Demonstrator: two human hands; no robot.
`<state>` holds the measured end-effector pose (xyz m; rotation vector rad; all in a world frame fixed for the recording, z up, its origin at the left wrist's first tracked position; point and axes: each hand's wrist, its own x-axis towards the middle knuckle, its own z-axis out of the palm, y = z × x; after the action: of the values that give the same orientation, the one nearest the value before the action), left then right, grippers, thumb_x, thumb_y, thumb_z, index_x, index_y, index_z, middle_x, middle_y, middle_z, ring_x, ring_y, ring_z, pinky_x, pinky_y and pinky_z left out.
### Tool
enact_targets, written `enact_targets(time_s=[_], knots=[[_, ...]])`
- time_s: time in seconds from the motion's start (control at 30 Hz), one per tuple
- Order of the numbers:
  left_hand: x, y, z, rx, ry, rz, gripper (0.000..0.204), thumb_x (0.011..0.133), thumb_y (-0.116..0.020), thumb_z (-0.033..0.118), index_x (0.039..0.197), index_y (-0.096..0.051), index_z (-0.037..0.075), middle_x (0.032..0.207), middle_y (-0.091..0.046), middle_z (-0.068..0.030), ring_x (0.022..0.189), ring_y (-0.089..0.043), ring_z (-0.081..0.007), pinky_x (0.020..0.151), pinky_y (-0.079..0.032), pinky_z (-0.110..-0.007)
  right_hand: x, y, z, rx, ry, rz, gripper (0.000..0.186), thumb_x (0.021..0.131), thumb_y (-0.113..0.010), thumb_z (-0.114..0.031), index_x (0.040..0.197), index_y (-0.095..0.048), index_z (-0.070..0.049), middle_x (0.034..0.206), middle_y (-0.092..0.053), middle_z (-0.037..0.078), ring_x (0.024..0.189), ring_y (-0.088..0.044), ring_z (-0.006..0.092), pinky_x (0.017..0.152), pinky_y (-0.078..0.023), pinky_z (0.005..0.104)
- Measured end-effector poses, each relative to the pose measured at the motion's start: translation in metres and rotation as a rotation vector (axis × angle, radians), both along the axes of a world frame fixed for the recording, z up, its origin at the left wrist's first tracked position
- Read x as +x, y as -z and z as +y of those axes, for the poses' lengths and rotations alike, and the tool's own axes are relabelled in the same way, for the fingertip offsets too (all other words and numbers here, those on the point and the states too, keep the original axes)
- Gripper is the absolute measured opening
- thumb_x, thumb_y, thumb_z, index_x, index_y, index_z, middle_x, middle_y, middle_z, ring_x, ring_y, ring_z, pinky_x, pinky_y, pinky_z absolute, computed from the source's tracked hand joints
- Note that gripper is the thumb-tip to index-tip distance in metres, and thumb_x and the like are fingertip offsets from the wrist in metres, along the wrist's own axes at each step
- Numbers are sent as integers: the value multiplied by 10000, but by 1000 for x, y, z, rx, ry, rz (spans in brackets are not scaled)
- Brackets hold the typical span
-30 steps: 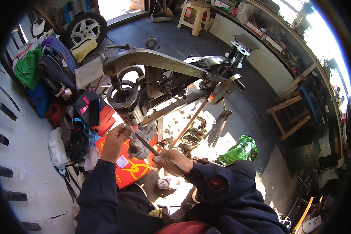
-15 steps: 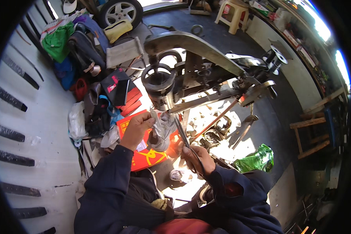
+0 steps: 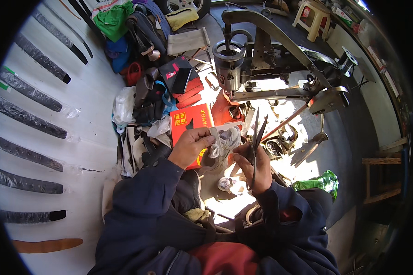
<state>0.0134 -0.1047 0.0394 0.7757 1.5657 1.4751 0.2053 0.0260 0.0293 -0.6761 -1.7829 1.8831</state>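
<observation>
Currently, a red box [image 3: 182,129] is showing beyond the fingers of our left hand [image 3: 190,149], with which we are pinching a grey shoe [image 3: 221,150] just to their right; farther right, we are gripping dark scissors [image 3: 254,144], parted and pointing upward, in the curled fingers of our right hand [image 3: 260,170].
</observation>
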Motion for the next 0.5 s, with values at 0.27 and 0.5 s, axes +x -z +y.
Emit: enact_targets(time_s=[0.27, 0.5], knots=[[87, 19, -36, 89, -34, -148, 182, 1019, -556, 62, 1119, -682, -23, 992, -674, -14, 878, -593, -75, 810, -485, -228, 36, 3, -26, 54, -72, -52, 221, 878, -723, -86, 1042, -598, -5, 893, -653, 46, 810, -602, 125, 779, -487, 283], [132, 44, -60, 61, -32, -110, 153, 1012, -570, 97, 1012, -677, -13, 804, -616, 37, 709, -515, -38, 654, -413, -217, 79, 24, -67, 95, 2, -79, 208, 867, -739, -78, 996, -586, -20, 825, -607, 8, 762, -557, 86, 713, -461, 261]])
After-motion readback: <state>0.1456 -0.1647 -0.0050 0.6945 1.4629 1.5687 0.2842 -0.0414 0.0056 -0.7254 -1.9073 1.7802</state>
